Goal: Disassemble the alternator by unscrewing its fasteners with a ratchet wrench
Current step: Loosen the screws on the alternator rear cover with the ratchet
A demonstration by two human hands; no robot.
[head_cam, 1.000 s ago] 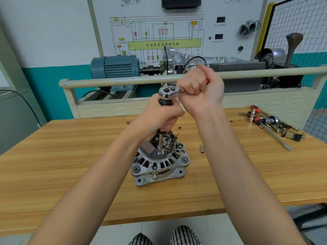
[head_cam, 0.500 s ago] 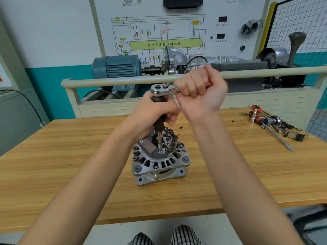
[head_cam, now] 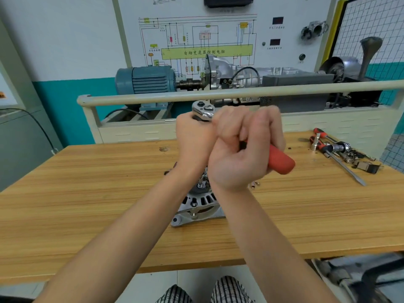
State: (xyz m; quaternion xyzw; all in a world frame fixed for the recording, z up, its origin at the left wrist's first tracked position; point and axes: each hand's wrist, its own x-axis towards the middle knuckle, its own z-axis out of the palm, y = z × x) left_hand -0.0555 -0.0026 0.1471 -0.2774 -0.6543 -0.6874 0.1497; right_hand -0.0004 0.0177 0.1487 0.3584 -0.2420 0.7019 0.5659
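Above one alternator (head_cam: 197,206), two hands grip one ratchet wrench (head_cam: 203,111): left hand (head_cam: 193,141) its head, right hand (head_cam: 242,147) its handle.

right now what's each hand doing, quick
Left hand: closed around the extension bar just under the ratchet head.
Right hand: closed around the wrench's red handle.

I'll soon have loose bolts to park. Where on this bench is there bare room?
The widest bare wood of the bench lies left of the alternator, out to the left edge. A narrower strip runs along the front edge. The far right is crowded with the tool pile, and small loose parts lie right of the alternator.
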